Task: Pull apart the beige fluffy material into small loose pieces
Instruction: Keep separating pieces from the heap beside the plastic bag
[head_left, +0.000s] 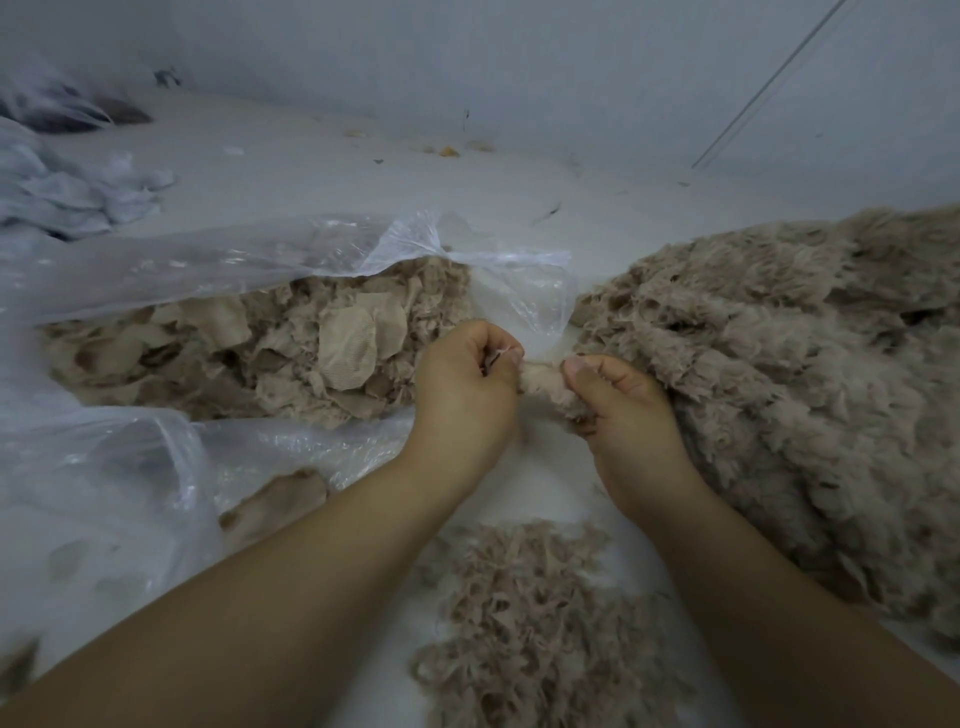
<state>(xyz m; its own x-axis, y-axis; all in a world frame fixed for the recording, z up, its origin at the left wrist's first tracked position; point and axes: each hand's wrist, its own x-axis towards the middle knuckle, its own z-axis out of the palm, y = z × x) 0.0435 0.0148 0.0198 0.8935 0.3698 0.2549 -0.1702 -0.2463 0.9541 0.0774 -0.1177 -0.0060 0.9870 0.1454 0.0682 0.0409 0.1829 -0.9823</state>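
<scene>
No text, label, brand, number or sign can be read anywhere in the picture.

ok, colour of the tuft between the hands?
Beige tuft, pinched by left hand and right hand; head view.

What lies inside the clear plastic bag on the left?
Inside the clear plastic bag lie beige fabric scraps, some flat, some fluffy. The film hides how far they extend.
</scene>
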